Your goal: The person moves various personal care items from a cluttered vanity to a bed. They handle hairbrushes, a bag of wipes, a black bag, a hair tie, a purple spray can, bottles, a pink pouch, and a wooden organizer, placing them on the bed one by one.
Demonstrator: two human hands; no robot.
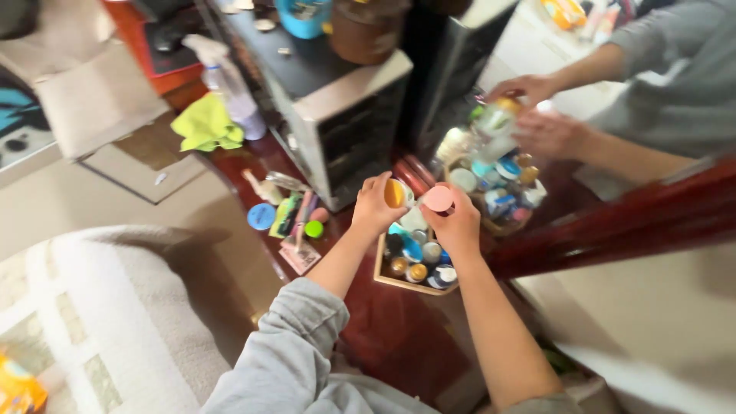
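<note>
My left hand [375, 205] grips a small jar with an orange inside [395, 193], held above a wooden tray [381, 270] of small jars and bottles. My right hand [458, 222] holds a round pink lid [438, 198] just right of that jar. Both hands hover over the dark red wooden tabletop [383, 322]. The mirror at the right reflects my arms and the jars.
A grey drawer unit [337, 107] stands behind the tray. Left of it are a spray bottle [230, 88], a yellow-green cloth [205, 126], a blue disc [261, 216], a green cap [313, 228] and loose tubes. A grey cushioned seat [100, 307] lies lower left.
</note>
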